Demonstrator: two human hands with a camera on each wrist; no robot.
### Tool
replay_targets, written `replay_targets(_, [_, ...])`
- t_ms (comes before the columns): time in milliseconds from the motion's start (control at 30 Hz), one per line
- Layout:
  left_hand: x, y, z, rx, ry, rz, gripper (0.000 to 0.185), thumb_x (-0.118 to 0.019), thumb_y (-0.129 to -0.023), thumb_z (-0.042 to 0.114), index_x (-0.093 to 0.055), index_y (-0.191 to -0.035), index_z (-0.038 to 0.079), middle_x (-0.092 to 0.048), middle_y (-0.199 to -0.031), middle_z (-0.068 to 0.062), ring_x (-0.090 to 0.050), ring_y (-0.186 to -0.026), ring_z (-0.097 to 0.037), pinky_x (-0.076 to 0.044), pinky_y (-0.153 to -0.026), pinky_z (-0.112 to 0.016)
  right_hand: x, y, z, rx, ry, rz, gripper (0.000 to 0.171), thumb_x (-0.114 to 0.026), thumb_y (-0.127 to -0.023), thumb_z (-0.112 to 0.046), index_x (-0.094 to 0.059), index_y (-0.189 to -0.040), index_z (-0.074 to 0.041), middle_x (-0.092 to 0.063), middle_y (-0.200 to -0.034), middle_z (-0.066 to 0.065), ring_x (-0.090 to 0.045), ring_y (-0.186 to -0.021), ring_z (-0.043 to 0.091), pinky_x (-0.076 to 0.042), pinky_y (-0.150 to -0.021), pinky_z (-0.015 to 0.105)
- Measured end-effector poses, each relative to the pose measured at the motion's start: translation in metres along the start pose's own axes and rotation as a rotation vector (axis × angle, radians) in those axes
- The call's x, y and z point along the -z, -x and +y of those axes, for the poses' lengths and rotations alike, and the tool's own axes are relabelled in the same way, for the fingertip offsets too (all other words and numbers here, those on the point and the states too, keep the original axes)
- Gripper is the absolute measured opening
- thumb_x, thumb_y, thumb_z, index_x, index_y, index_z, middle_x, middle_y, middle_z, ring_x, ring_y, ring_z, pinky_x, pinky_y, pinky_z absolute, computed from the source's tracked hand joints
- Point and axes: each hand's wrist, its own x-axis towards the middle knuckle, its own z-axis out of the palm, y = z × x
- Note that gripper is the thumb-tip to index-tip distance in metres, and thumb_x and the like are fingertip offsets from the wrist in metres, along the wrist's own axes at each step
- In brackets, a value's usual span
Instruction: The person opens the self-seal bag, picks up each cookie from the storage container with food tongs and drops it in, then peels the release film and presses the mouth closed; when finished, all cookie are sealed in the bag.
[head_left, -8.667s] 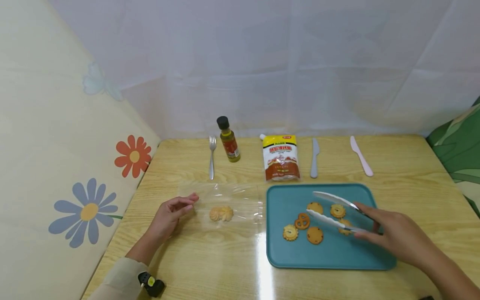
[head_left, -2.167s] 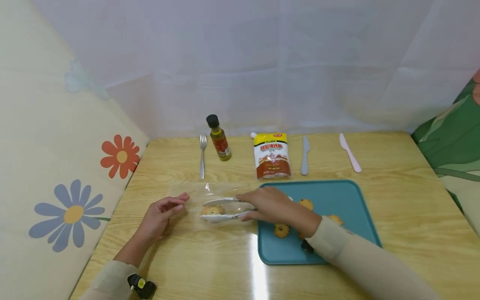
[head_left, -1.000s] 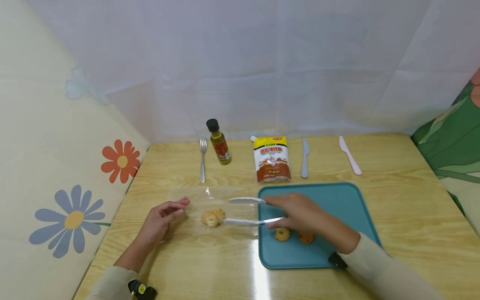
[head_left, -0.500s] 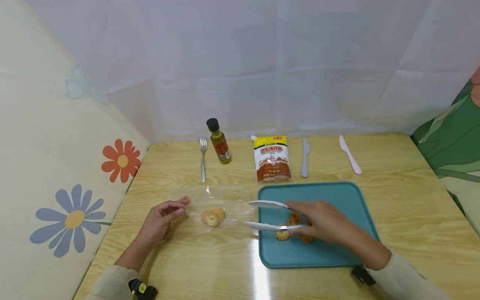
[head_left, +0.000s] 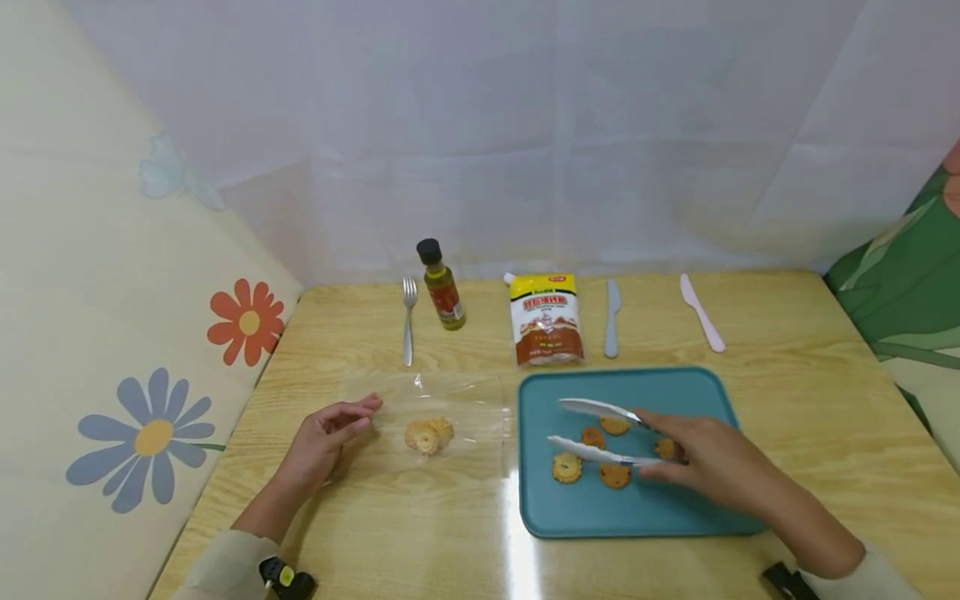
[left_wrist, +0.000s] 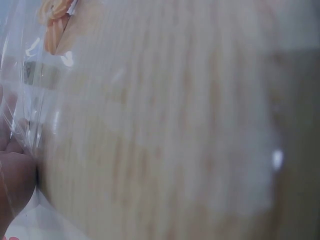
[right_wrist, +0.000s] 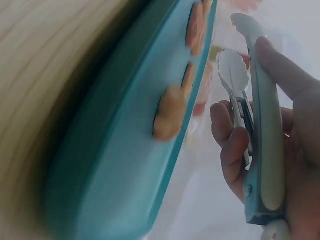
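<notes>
My right hand (head_left: pixel 712 458) grips a pair of tongs (right_wrist: pixel 267 130), their arms spread and nothing between the tips. The tongs hover over a teal tray (head_left: pixel 705 517) bearing several cookies, among them a scalloped round cookie (head_left: pixel 567 468), a dotted round cookie (head_left: pixel 615 476) and a pretzel (head_left: pixel 592 437) partly hidden by the tongs. To the left, my left hand (head_left: pixel 324 440) pinches the left end of a clear plastic bag (head_left: pixel 472 400) lying flat. Inside the bag lie piled cookies (head_left: pixel 429 435), a ring-shaped one on top. The left wrist view shows film stretched by the hand.
Behind the tray and bag stand a small bottle (head_left: pixel 444 292) and a yellow, white and brown pouch (head_left: pixel 546 321). A fork (head_left: pixel 408 321), a grey knife (head_left: pixel 612 321) and a pink knife (head_left: pixel 702 314) lie in the same row. A cloth backdrop rises behind the table.
The right hand carried a cookie into the bag with the tongs and let it go on the pile. It then drew the tongs back right, over the tray. The left hand stayed put.
</notes>
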Motion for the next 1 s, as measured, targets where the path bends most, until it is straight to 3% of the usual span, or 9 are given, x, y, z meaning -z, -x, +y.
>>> replay_targets(133, [-0.001, 0.001, 0.0, 0.001, -0.002, 0.001, 0.035, -0.067, -0.101, 0.013, -0.063, -0.12, -0.017, -0.071, -0.13, 0.008, -0.057, -0.125, 0.007, -0.048, -0.099, -0.012, 0.009, 0.007, 0.013, -0.054, 0.039, 0.021, 0.075, -0.077, -0.089, -0.051, -0.055, -0.15, -0.014, -0.047, -0.063, -0.014, -0.037, -0.053, 0.002, -0.034, -0.048, 0.023])
replay_targets(367, [-0.001, 0.001, 0.0, -0.021, -0.005, -0.006, 0.034, -0.067, -0.101, 0.011, -0.063, -0.119, -0.017, -0.071, -0.13, 0.007, -0.057, -0.126, 0.006, -0.048, -0.099, -0.012, 0.015, 0.016, 0.03, -0.065, 0.058, 0.019, 0.08, -0.07, -0.089, -0.063, -0.057, -0.148, -0.01, -0.046, -0.062, -0.014, -0.037, -0.053, 0.001, -0.034, -0.048, 0.023])
replay_targets(1000, [-0.001, -0.001, 0.0, -0.008, -0.025, -0.002, 0.034, -0.067, -0.101, 0.011, -0.063, -0.118, -0.017, -0.071, -0.129, 0.009, -0.057, -0.125, 0.007, -0.048, -0.099, -0.012, 0.02, 0.028, 0.048, -0.063, 0.07, 0.024, 0.074, -0.077, -0.089, -0.051, -0.06, -0.144, -0.004, -0.045, -0.062, -0.014, -0.037, -0.054, 0.0, -0.034, -0.049, 0.022])
